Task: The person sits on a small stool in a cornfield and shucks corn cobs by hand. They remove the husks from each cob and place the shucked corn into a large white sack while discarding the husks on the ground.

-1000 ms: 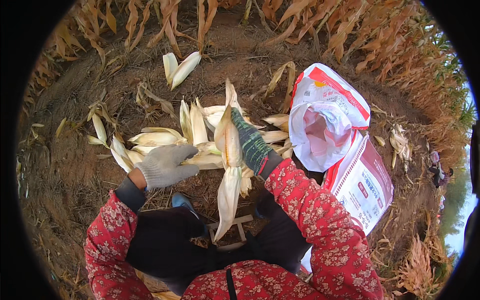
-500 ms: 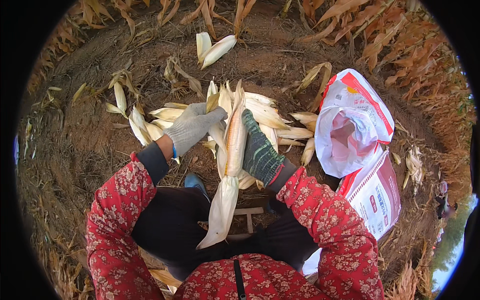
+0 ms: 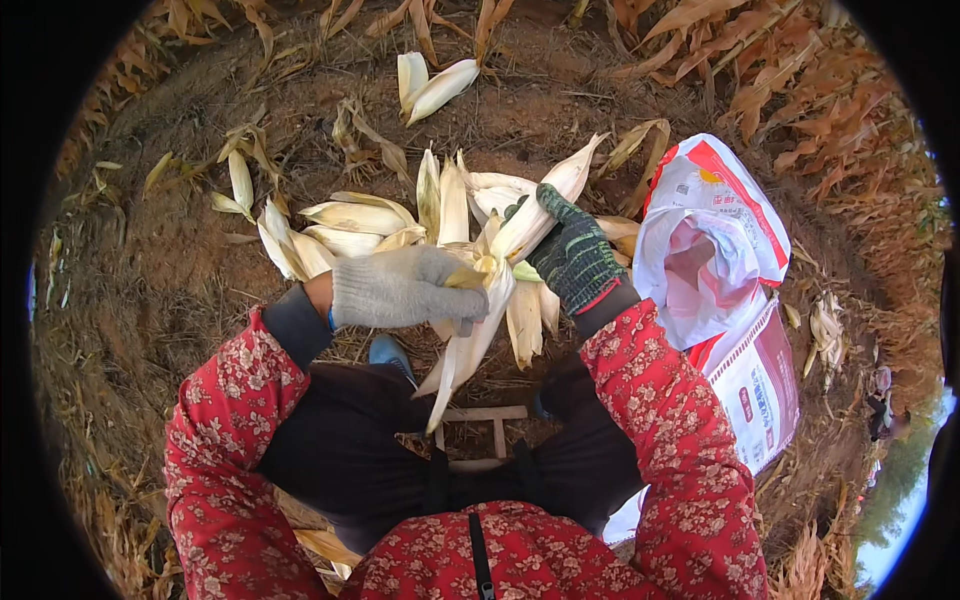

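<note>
An ear of corn [image 3: 545, 205] in pale husk is tilted up to the right between my hands, some of its husk hanging down over my lap. My right hand [image 3: 575, 250], in a dark green striped glove, is closed around the ear. With a light grey glove on, my left hand [image 3: 405, 288] is closed on the peeled-down corn husk [image 3: 480, 325] by the lower end of the ear. No bare kernels show on this side. Several husked-over ears [image 3: 365, 220] lie in a pile on the soil just beyond my hands.
An open white and red sack [image 3: 665, 275] stands at the right, with a second printed sack [image 3: 752, 390] below it. Two pale ears [image 3: 440, 92] lie farther off. A small wooden stool [image 3: 500, 435] is between my legs. Dry corn stalks [image 3: 790, 90] edge the plot.
The ear has swung from nearly upright to tilting right, and its exposed kernels have gone from view. My right hand moved right with it; my left moved down with the husk.
</note>
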### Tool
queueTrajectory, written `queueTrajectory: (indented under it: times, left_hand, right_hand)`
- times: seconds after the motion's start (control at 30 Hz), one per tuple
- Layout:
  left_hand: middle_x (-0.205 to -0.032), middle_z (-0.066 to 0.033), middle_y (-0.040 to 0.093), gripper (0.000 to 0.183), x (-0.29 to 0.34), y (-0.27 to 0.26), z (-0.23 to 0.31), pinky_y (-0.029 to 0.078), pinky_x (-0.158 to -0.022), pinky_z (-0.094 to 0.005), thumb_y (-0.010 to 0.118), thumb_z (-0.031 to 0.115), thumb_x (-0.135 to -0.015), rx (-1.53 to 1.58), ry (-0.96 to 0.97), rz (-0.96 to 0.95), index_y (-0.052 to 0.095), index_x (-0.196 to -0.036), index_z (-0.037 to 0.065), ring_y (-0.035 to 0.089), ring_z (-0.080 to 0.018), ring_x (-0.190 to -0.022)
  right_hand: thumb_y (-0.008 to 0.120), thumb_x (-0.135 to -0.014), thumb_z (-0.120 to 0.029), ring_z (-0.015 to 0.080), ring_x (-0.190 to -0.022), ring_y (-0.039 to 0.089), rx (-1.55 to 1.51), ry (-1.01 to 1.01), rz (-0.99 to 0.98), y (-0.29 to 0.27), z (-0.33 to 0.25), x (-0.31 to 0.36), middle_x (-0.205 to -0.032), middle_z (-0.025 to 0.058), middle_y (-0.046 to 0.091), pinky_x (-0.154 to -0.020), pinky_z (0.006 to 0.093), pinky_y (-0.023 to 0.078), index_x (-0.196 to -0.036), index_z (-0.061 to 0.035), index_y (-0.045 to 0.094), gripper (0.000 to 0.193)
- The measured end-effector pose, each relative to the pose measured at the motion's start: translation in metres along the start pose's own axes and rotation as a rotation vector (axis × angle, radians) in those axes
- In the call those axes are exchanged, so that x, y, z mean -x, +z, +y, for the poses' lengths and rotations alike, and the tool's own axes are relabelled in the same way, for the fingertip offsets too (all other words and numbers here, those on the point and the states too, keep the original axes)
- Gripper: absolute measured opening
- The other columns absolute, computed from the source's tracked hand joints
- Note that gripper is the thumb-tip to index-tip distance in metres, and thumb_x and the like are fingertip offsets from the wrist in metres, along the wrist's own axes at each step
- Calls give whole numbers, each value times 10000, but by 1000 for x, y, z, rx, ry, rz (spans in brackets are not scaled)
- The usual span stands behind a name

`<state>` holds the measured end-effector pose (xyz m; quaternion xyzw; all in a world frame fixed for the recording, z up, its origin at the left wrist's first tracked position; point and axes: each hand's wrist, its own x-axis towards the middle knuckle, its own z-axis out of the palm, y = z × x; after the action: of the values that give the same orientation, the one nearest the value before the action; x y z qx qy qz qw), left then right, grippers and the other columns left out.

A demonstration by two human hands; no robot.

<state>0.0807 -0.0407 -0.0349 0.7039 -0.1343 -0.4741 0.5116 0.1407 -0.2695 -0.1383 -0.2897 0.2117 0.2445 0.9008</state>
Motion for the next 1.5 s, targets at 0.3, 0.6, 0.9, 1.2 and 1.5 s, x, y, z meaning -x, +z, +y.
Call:
queueTrajectory:
  times: [0.3,0.6,0.9,1.2,1.5]
  left_hand:
    - [-1081,-118,680,513,6,9,-1,489,-897,-340,653,469,-882,-606,94,-149,655,-1170,44,643,-220,-1014]
    - [-838,-45,629,415,-2,-20,2,479,-711,-278,624,383,-925,-279,25,667,660,-1042,-13,569,-107,-769]
    - [-926,-104,686,267,-2,-24,-8,557,-755,-286,637,232,-943,285,63,625,645,-1025,-22,675,-150,-829]
    - [-942,-126,690,242,9,-30,-8,581,-804,-309,605,181,-966,675,381,391,579,-1099,-20,699,-196,-847]
    - [-885,-153,694,315,-13,13,-12,508,-759,-422,560,328,-850,-1013,-133,-179,706,-1000,92,662,-335,-834]
  right_hand:
    - [795,-759,-82,174,-810,646,766,-403,28,20,10,14,-993,93,691,-780,302,522,-1128,17,623,419]
    - [827,-742,-226,283,-961,651,1466,-485,-38,32,42,36,-1039,191,658,-880,358,513,-1221,49,535,625]
    - [834,-752,-237,218,-968,638,1314,-325,-94,37,49,36,-1078,161,649,-896,330,506,-1243,53,513,654]
    - [620,-954,-155,230,-1031,627,256,9,-213,29,27,22,-1128,122,643,-919,386,530,-1185,-1,582,280]
    - [652,-934,-206,264,-1005,639,227,-23,-171,12,-2,11,-1058,131,655,-954,406,508,-1110,-22,597,260]
